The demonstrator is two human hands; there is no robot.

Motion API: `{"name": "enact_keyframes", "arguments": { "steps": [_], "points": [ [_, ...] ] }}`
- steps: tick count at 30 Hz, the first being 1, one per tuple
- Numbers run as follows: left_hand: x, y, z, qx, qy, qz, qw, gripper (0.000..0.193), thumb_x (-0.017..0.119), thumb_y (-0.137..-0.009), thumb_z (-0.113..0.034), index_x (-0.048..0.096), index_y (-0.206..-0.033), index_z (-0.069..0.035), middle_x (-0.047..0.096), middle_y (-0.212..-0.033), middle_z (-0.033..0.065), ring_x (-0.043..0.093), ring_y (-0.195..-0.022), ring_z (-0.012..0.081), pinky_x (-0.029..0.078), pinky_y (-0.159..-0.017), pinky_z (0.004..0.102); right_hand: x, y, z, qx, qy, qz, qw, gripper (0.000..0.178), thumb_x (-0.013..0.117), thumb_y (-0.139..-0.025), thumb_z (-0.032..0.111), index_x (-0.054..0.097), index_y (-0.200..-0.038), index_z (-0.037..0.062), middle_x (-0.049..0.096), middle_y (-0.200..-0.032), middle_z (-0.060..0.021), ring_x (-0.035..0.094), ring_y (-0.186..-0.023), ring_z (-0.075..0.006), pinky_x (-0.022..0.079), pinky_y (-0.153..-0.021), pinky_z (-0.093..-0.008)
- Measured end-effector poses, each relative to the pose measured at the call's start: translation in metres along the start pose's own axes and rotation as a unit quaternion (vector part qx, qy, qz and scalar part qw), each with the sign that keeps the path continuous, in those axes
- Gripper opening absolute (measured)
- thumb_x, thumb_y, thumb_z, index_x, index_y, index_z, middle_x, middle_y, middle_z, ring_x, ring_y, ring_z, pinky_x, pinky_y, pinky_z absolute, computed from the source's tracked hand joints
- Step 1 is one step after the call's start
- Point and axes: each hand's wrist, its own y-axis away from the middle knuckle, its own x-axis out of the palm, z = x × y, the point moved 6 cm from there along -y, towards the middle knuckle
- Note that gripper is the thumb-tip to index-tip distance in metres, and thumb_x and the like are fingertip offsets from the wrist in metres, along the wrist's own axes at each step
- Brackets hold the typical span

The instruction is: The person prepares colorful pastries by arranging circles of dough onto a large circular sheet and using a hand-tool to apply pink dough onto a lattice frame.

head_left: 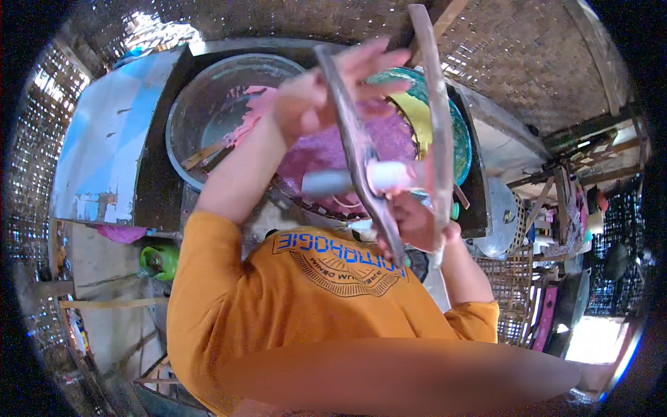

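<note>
Two long wooden bars, one dark (356, 142) and one pale (440, 118), stand up before my chest. A white cylinder (390, 175) lies crosswise between them, with a blurred grey-blue length sticking out left of the dark bar. How these parts join is not clear. My right hand (415, 221) is closed around the lower part of the bars, just below the cylinder. My left hand (313, 101) is raised at the dark bar's upper part, its fingers spread and smeared by motion; the bar passes in front of it. Purple material (313, 154) fills a round basket behind the bars.
A large grey basin (182, 104) with pink material (256, 115) stands at the far left, and a green basin (460, 132) with something yellow at the right. A blue-and-white panel (104, 132) borders the left. A green canister (158, 261) stands lower left. Woven walls surround the space.
</note>
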Motion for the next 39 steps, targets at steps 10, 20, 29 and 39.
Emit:
{"name": "enact_keyframes", "arguments": {
  "steps": [10,20,29,39],
  "points": [
    [0.029,-0.054,0.003,0.101,0.04,0.138,0.984,0.098,0.068,-0.057,-0.013,0.012,-0.138,-0.017,0.026,-0.135,0.0218,0.026,-0.126,0.0359,0.024,-0.101,0.0504,-0.03,0.038,-0.002,0.076,-0.07,-0.07,0.992,0.115,0.067,-0.049,0.062,0.015,-0.136,0.0053,0.039,-0.124,-0.0198,0.05,-0.1,-0.0311,0.04,-0.085,-0.0449],
    [-0.121,0.011,0.077,0.066,0.202,-0.163,0.963,0.045,0.059,-0.077,-0.027,0.045,-0.118,-0.013,0.053,-0.114,0.0163,0.046,-0.111,0.034,0.034,-0.096,0.0484,-0.062,0.038,-0.01,0.145,-0.016,-0.153,0.977,0.109,0.063,-0.056,0.059,0.018,-0.134,-0.0011,0.043,-0.121,-0.0227,0.049,-0.106,-0.0334,0.039,-0.088,-0.0442],
    [-0.141,0.043,0.081,0.107,0.256,-0.198,0.94,0.047,0.046,-0.079,-0.055,0.058,-0.103,-0.015,0.06,-0.098,0.0138,0.057,-0.094,0.0338,0.046,-0.081,0.0467,-0.067,0.032,-0.011,0.145,0.017,-0.204,0.968,0.08,0.062,-0.065,0.045,0.035,-0.125,0.0007,0.05,-0.108,-0.0194,0.056,-0.087,-0.0304,0.046,-0.077,-0.047],
    [-0.148,0.045,0.036,0.129,0.198,-0.162,0.958,0.044,0.048,-0.08,-0.052,0.056,-0.102,-0.015,0.061,-0.091,0.0126,0.059,-0.089,0.0333,0.049,-0.074,0.0474,-0.066,-0.007,0.003,0.136,0.12,-0.235,0.955,0.087,0.064,-0.058,0.044,0.034,-0.127,0.0003,0.051,-0.11,-0.0137,0.053,-0.085,-0.021,0.044,-0.071,-0.0308]
  ]
}}
